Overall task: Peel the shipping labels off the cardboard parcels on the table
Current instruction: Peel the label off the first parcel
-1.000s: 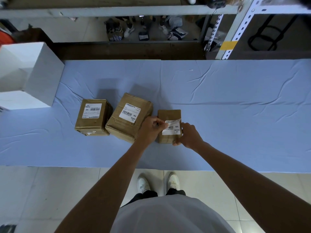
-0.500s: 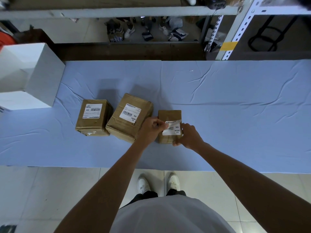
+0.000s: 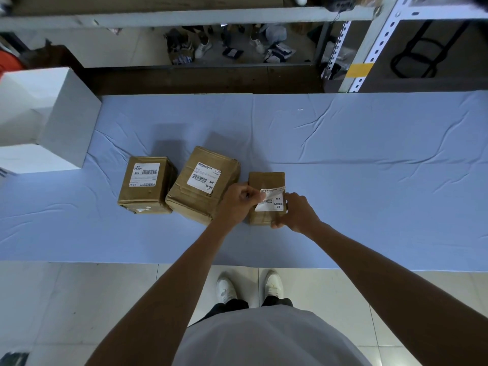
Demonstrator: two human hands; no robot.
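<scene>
Where the frame's side edges crop it, the table (image 3: 369, 159) under its creased pale-blue cloth runs out of view. White box (image 3: 47, 120) at the far-left corner, likewise cut by the left edge.

Three cardboard parcels in a row, left of the table's centre:
- Middle parcel (image 3: 184, 199): largest, turned askew, dented. Middle label (image 3: 203, 177) lies flat on top; "MX MXRC 03" is legible, the finer print is not.
- Left parcel (image 3: 142, 200): close beside it. Left label (image 3: 144, 174) lies flat on top and reads upside down from here. Pale patch on its near face, too small to identify.
- Small parcel (image 3: 266, 180): rightmost, just beside the middle one; near-left corner hidden behind the left hand.

Left hand (image 3: 236, 204): thumb and forefinger pinch the left edge of the peeling label (image 3: 276, 203); other fingers curled in.

Right hand (image 3: 298, 213): grips the small parcel's near-right corner. Most of the fingers are covered by the back of the hand, so I cannot tell how they lie.

Peeling label: left part lifted and curling off the small parcel's top, right part flat on the cardboard. Where the stuck part begins is unclear.
</scene>
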